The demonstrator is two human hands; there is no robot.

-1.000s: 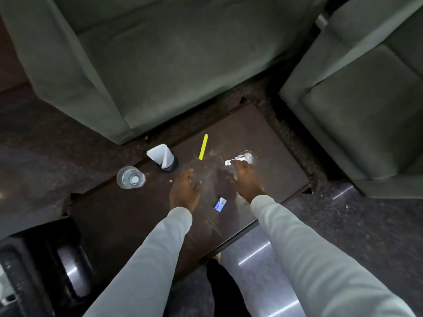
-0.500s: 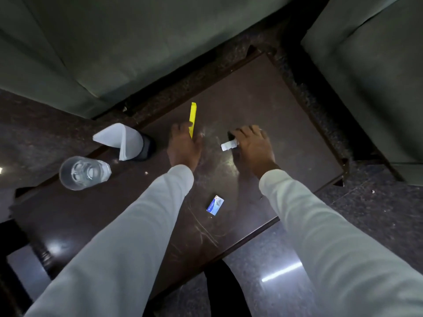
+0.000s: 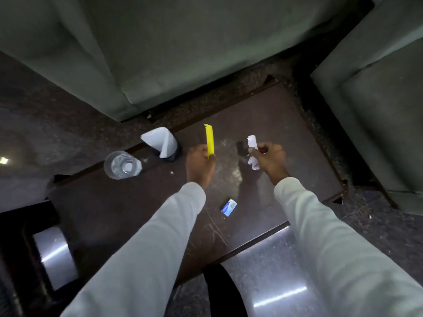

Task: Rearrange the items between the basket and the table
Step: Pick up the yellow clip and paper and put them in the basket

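The left hand [image 3: 201, 167] is clamped on the near end of a stiff, light yellow comb [image 3: 210, 141] above the table [image 3: 286, 124]; the right hand [image 3: 271, 160] is closed round soft crumpled paper [image 3: 252, 152], safely squeezable

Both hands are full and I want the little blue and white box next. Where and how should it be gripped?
The small box lies flat on the table, clear of other things, between the two sleeves. Probably best come straight down from above and pinch across its two long edges, the narrower span. Its flat, low pose leaves little side wall, so fingertips must meet the table surface.
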